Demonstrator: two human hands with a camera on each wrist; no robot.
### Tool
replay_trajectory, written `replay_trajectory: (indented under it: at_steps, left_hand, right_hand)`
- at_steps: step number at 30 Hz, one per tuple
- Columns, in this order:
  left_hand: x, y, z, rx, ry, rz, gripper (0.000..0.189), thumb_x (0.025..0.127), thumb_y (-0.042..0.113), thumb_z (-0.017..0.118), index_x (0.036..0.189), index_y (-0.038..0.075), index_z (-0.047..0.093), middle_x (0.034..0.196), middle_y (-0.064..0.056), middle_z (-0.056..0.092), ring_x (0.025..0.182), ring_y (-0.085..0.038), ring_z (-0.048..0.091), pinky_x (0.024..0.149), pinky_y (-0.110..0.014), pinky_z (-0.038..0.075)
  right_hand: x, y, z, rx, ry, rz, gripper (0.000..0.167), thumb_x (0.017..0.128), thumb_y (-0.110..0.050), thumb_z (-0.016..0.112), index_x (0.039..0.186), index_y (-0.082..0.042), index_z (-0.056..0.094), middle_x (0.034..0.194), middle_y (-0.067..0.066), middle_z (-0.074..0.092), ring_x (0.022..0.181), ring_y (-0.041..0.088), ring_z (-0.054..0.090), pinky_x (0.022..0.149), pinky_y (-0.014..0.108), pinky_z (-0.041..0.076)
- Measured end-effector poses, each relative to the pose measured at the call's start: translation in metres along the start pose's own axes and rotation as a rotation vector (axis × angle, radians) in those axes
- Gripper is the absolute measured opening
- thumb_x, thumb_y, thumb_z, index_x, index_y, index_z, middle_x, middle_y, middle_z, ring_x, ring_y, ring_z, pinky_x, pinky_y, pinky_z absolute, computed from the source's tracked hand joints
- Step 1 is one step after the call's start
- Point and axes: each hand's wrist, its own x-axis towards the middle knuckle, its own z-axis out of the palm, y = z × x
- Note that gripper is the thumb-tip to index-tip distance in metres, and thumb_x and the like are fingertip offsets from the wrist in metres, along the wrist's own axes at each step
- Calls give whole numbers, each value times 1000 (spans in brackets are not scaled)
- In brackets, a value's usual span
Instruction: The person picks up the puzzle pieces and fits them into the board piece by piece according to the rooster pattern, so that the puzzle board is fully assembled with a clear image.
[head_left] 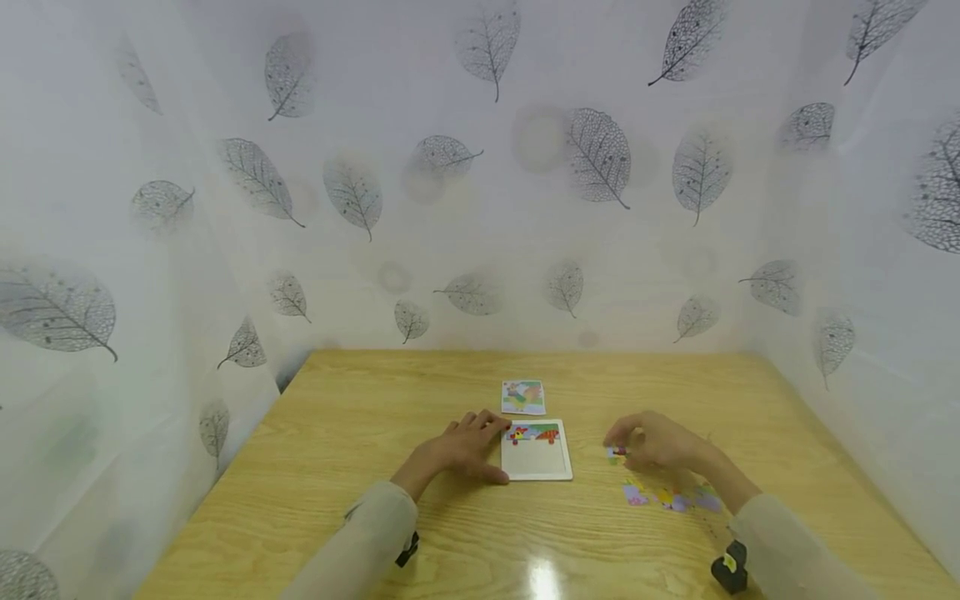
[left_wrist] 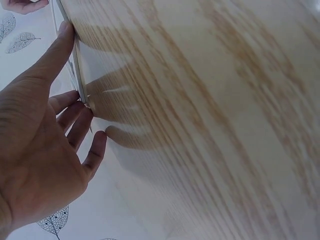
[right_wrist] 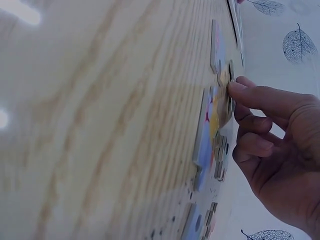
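Note:
A white puzzle tray (head_left: 537,477) lies on the table with a row of fitted pieces (head_left: 536,433) along its top. My left hand (head_left: 465,450) rests at the tray's left side, thumb by the lower corner and fingers by the upper one. In the left wrist view those fingers (left_wrist: 80,131) are loosely extended along the tray's edge. To the right of the tray, my right hand (head_left: 660,443) pinches a small puzzle piece (head_left: 616,453) between thumb and fingertips, low over the table. More loose puzzle pieces (head_left: 636,495) lie below this hand.
Behind the tray lies a picture card (head_left: 522,397) with a colourful rooster. A light wooden table (head_left: 360,392) carries everything. White leaf-printed curtains (head_left: 480,217) enclose its back and sides.

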Motion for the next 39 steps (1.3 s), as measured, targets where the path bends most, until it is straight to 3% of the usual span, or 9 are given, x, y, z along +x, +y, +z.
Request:
replay_trajectory:
  at_steps: [3,9,18,25,29,34,37,39]
  left_hand:
    - [-1,1,-1,-5,1,7,91,89,58,76,161,20,35,154,-4,37,145,-32,35,120,-60,30]
    - [-4,4,-4,3,0,7,90,89,56,77,160,18,36,153,-5,37,144,-33,35,119,-60,31]
    - [-3,4,-2,-22,12,-8,91,88,54,79,160,19,37,154,-5,37,145,-33,34,121,-60,29]
    - [-4,4,-3,-20,6,-1,90,89,54,78,160,17,37,155,-5,37,147,-35,34,121,-61,28]
    - [-3,4,-5,-11,0,-4,90,89,54,78,160,17,37,154,-5,38,145,-34,35,120,-60,30]
    - [-4,6,-6,-28,-7,-6,88,89,54,78,159,18,38,153,-4,38,145,-34,35,120,-60,30]
    - [-5,8,-7,-29,-1,-7,88,89,54,78,159,18,39,152,-3,38,144,-33,35,119,-61,30]
    - [-6,8,-8,-24,1,-5,88,89,53,79,159,17,39,152,-3,38,143,-33,36,119,-61,31]
  right_hand:
    - [2,-1,0,-4,4,-17,33,87,5,74,120,4,68,125,22,67,120,51,61,91,38,60]
    - [9,-7,3,-2,44,-47,31,89,0,75,119,-3,72,126,17,69,123,47,61,93,47,59]
    - [29,-21,18,57,87,-62,33,89,-1,75,122,0,71,125,18,68,115,37,64,86,36,59]
    - [53,-34,37,54,110,-67,30,87,0,77,117,1,73,120,16,71,85,20,58,71,26,52]
    - [67,-41,49,11,109,-79,26,86,-1,79,112,-1,75,114,12,73,90,23,59,74,25,50]
    - [80,-47,63,2,97,-67,24,86,2,79,110,0,76,111,11,75,104,32,68,87,38,59]
    - [88,-49,71,2,103,-52,25,85,4,80,109,-1,76,111,10,75,107,29,70,92,41,59]
    - [92,-50,75,-5,110,-50,25,83,3,81,108,0,76,109,9,76,103,26,70,89,39,58]
